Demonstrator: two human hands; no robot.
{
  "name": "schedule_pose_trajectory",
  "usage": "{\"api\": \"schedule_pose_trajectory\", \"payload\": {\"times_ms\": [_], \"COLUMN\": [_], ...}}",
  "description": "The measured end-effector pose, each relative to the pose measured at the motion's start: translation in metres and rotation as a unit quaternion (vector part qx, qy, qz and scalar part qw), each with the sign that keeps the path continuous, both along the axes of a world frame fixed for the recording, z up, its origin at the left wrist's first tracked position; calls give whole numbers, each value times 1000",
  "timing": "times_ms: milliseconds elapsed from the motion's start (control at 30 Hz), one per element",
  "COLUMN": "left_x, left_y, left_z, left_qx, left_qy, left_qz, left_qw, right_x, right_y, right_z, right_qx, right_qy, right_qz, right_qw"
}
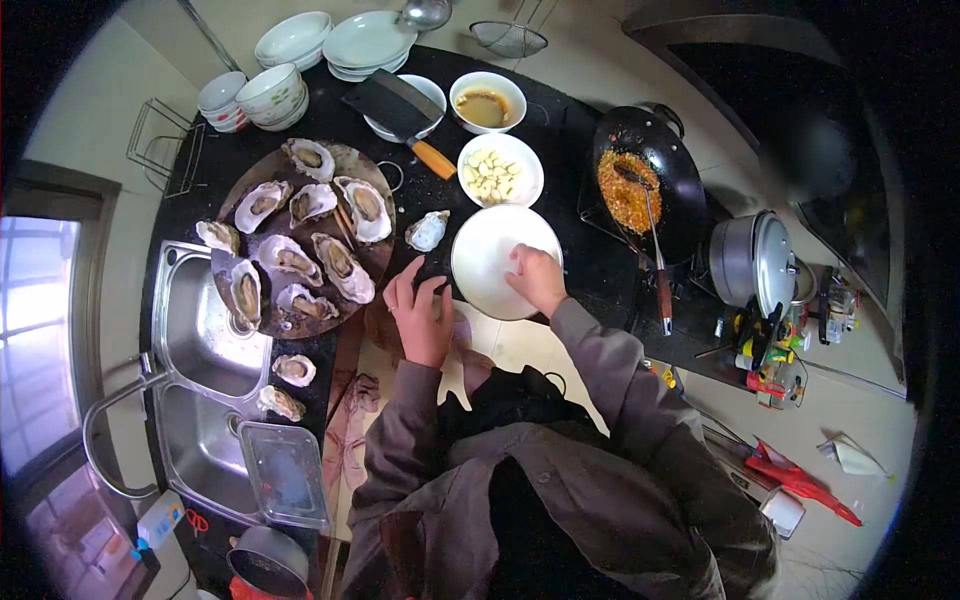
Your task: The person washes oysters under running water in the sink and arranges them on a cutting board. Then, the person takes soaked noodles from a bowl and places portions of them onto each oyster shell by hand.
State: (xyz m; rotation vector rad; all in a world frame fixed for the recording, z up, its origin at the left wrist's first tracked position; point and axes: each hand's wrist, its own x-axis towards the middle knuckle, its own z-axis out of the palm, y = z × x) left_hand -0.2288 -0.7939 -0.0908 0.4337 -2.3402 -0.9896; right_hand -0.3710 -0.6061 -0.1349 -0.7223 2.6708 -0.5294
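Over the counter's front edge is my left hand point(420, 318), fingers apart and curved, holding nothing. It is just below a lone oyster shell point(428, 231). My right hand point(537, 280) is over the right part of a white bowl point(490, 250), fingers bent and drawn together; whether anything is between them is too small to tell. Behind that bowl sits a bowl of peeled garlic cloves point(492, 178). Several opened oysters point(290, 258) lie on a round wooden board point(345, 160) at the left, with chopsticks point(343, 222) among them.
A cleaver point(400, 108) rests across a bowl. Behind the garlic is a bowl of brown liquid point(487, 104). At the right are a wok point(665, 150) with chopped food and a lidded pot point(750, 262). A double sink point(210, 335) and stacked dishes point(368, 42) are at the left and back.
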Motion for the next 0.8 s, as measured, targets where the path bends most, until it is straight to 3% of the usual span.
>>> {"api": "schedule_pose_trajectory", "payload": {"times_ms": [100,233,367,533,633,733,800], "left_x": [-7,-6,-6,-17,-27,-38,-46], "left_y": [2,6,11,13,9,6,3], "left_z": [3,3,2,15,30,44,56], "left_qx": [12,17,49,67,48,154,150], "left_qy": [10,-15,-22,-16,5,-3,5], "left_qz": [-20,-49,-65,-119,-152,-188,-214], "left_qw": [1000,999,996,991,987,970,965], "right_x": [2,3,4,4,1,-1,-2], "right_y": [-4,-12,-4,5,7,9,11], "right_z": [-7,-20,-6,56,84,118,146], "right_qx": [6,82,-9,-70,-173,-195,-209], "right_qy": [87,53,73,85,-1,-13,-15], "right_qz": [1,60,60,50,0,-22,-34], "right_qw": [996,993,995,993,985,980,977]}}
